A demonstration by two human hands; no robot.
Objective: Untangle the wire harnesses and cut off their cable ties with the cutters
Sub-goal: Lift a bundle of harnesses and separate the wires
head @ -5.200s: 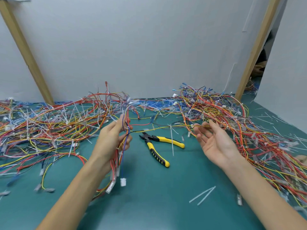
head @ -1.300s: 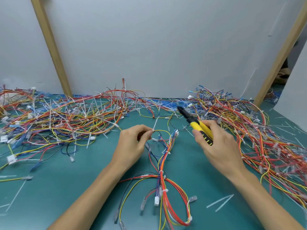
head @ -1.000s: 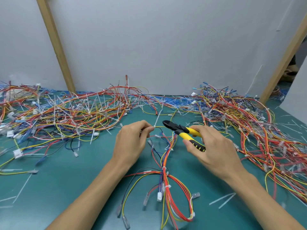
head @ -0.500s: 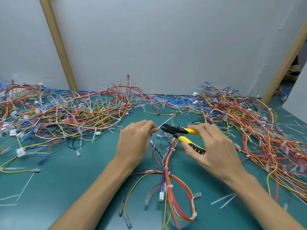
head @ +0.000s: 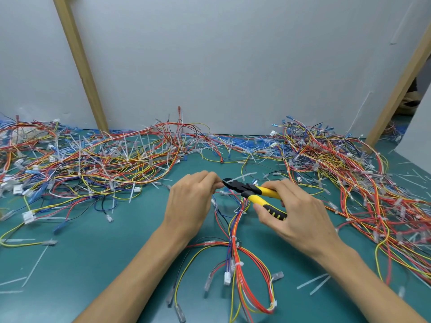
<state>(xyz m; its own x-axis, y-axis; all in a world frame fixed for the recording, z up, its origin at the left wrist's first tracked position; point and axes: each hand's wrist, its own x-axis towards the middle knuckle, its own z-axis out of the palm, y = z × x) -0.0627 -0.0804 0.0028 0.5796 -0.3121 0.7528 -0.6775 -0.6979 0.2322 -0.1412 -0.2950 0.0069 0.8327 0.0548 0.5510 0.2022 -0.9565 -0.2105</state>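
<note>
A wire harness (head: 235,231) of red, yellow, blue and black wires lies on the green table in front of me, bound by white cable ties (head: 239,264). My left hand (head: 191,203) pinches its top end just above the table. My right hand (head: 296,213) grips the yellow-and-black cutters (head: 254,194). Their black jaws point left and meet my left fingertips, at a white cable tie (head: 242,177) whose tail sticks out to the right.
Big tangled heaps of wire harnesses lie at the back left (head: 88,164) and along the right (head: 349,183). Cut tie pieces (head: 314,282) are scattered on the green table (head: 105,264). A grey wall with two slanted wooden posts (head: 79,64) stands behind.
My right hand picked the cutters up from the table and swung their jaws left to my left fingertips. My left hand laid the harness down and holds its top end.
</note>
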